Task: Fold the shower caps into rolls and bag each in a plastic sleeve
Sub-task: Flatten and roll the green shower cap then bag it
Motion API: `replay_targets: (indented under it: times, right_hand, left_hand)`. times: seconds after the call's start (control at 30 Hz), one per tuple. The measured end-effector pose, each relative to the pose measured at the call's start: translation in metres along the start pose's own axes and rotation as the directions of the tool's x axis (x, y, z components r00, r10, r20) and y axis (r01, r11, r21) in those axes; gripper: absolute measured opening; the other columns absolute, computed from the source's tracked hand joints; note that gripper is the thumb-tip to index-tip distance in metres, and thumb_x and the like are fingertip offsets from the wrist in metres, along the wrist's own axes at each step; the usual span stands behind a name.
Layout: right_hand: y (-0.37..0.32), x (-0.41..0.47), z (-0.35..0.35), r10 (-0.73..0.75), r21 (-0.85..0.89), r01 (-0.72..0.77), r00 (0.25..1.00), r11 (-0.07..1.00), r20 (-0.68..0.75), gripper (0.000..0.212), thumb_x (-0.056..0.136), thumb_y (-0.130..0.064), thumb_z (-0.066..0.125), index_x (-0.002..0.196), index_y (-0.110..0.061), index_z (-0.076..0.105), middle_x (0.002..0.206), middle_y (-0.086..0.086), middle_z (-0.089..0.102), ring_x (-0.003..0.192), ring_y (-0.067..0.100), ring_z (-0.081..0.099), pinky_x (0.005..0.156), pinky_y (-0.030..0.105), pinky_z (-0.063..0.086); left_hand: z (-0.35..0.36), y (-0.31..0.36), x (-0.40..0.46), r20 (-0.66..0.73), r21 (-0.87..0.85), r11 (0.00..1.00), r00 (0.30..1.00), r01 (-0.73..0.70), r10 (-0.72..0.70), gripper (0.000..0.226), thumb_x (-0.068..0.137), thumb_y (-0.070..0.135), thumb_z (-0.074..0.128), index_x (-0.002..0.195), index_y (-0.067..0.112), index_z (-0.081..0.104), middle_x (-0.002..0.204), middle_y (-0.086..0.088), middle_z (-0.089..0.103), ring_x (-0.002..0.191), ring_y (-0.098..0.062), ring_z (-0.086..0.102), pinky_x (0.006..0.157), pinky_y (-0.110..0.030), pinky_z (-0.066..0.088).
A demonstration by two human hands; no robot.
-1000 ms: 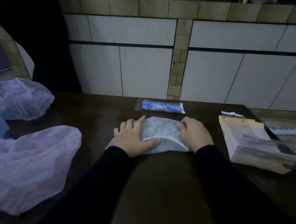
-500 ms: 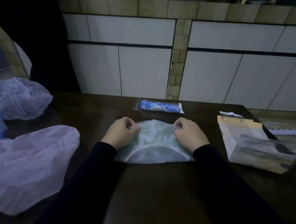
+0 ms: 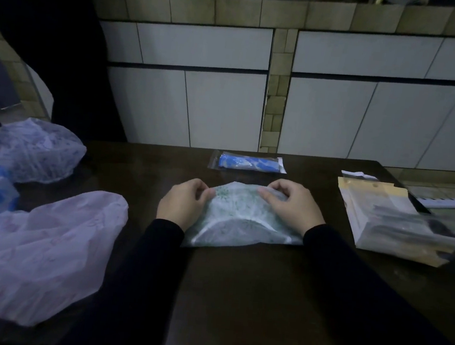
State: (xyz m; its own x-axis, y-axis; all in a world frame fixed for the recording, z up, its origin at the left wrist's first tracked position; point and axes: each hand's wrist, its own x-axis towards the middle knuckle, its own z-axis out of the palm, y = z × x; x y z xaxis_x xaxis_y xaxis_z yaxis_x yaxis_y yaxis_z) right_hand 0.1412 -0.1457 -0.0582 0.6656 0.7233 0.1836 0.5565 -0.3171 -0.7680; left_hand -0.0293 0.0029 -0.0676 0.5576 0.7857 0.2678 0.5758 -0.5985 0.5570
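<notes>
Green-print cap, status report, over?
Left hand, right hand both pinch green-print cap's far edge. Cap flattened on table, unrolled. Nothing in the way.

On the table (image 3: 236, 298), the cap (image 3: 241, 218) lies in the middle. Bagged roll (image 3: 248, 163) at twelve o'clock, sleeves (image 3: 391, 224) at three, loose caps (image 3: 38, 246) at nine.

Both forearms in dark sleeves extend forward, converging. Left hand (image 3: 183, 203) knuckles up, fingers curled, pinching. Right hand (image 3: 291, 203) likewise curled, thumb extended inward. Hands level, apart from one another.
</notes>
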Motion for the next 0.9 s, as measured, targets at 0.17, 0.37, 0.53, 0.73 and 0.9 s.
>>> replay_targets:
  times: [0.17, 0.37, 0.53, 0.73, 0.9]
  right_hand:
    - [-0.002, 0.003, 0.001, 0.071, -0.13, -0.079, 0.995, 0.988, -0.069, 0.029, 0.091, -0.054, 0.053, 0.09, -0.028, 0.067, 0.084, -0.011, 0.063, 0.079, 0.006, 0.057, 0.063, 0.024, 0.043]
    - [-0.01, 0.0, 0.005, -0.13, -0.493, 0.022, 0.974, 0.87, -0.185, 0.037, 0.093, -0.057, 0.044, 0.112, -0.031, 0.061, 0.103, -0.01, 0.064, 0.091, 0.009, 0.057, 0.083, 0.034, 0.046]
    - [-0.039, -0.027, 0.001, -0.358, -0.656, 0.271, 0.934, 0.704, 0.001, 0.04, 0.099, -0.046, 0.034, 0.133, -0.033, 0.051, 0.139, -0.011, 0.051, 0.129, 0.012, 0.044, 0.11, 0.051, 0.024]
    - [-0.019, -0.031, 0.015, 0.006, -0.71, 0.282, 0.928, 0.646, 0.374, 0.059, 0.099, -0.058, 0.021, 0.152, -0.037, 0.008, 0.162, -0.005, 0.002, 0.149, 0.02, 0.0, 0.114, 0.061, 0.002]
    - [-0.008, -0.023, 0.005, 0.063, -0.665, 0.271, 0.9, 0.696, 0.432, 0.07, 0.093, -0.069, 0.021, 0.153, -0.037, 0.002, 0.162, -0.007, 0.0, 0.148, 0.017, 0.001, 0.116, 0.055, 0.005]
  left_hand:
    - [0.001, -0.002, 0.0, 0.017, 0.049, 0.999, 1.0, 0.01, -0.011, 0.028, 0.094, 0.056, 0.05, 0.081, 0.032, 0.058, 0.075, 0.012, 0.061, 0.072, -0.006, 0.057, 0.07, -0.033, 0.052]
    - [-0.008, 0.024, -0.015, -0.241, 0.21, 0.966, 0.95, -0.151, 0.201, 0.024, 0.096, 0.044, 0.048, 0.104, 0.028, 0.065, 0.101, 0.009, 0.066, 0.093, -0.015, 0.059, 0.083, -0.034, 0.04]
    - [0.001, 0.047, -0.049, -0.023, 0.29, 0.902, 0.94, -0.32, 0.34, 0.046, 0.1, 0.044, 0.035, 0.142, 0.027, 0.047, 0.148, 0.008, 0.046, 0.135, -0.013, 0.039, 0.103, -0.038, 0.03]
    - [0.005, 0.032, -0.039, 0.443, 0.402, 0.899, 0.896, -0.173, -0.025, 0.076, 0.093, 0.071, 0.016, 0.155, 0.031, 0.001, 0.164, 0.007, -0.003, 0.151, -0.022, -0.002, 0.116, -0.06, 0.008]
    - [0.0, 0.024, -0.037, 0.479, 0.391, 0.901, 0.878, -0.186, -0.026, 0.083, 0.088, 0.078, 0.021, 0.154, 0.035, -0.002, 0.164, 0.01, -0.005, 0.151, -0.018, -0.002, 0.116, -0.06, 0.003]
